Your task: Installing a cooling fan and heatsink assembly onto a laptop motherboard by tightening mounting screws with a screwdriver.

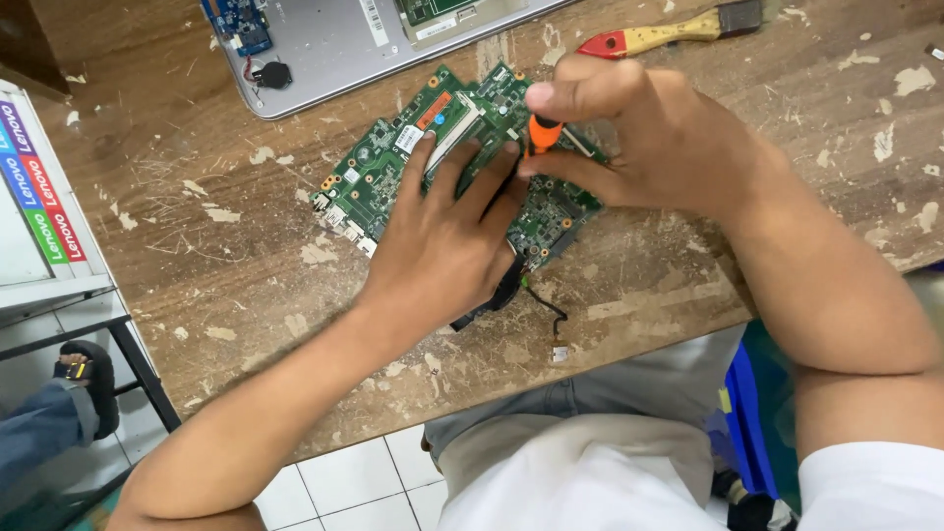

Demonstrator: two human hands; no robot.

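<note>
a green circuit board [393, 167] is seen lying flat on the worn wooden desk [197, 256], in the upper middle of the frame. the left hand [442, 241] is laid flat on the board, with its fingers [418, 167] spread apart and pressed down on it. nothing is gripped by this hand.

the right hand [629, 138] is placed just right of the middle, at the top of the frame. its fingers are closed together around a small orange screwdriver [542, 132], which is held upright with its tip down on the board.

a black cable with a small white plug [557, 339] is seen trailing from under the left hand toward the desk's near edge.

an open grey laptop shell [334, 49] is seen at the top of the frame. inside it, a small blue board [236, 22] and a round black part [271, 74] are held at its left end. a white label is stuck near its top edge.

a brush with a red and yellow handle [649, 37] is laid at the upper right of the desk.

at the left edge of the frame, a white box [29, 246] with a strip of coloured blocks down its side is set on a stand. another person's foot in a black sandal [88, 379] is seen at the lower left.
</note>
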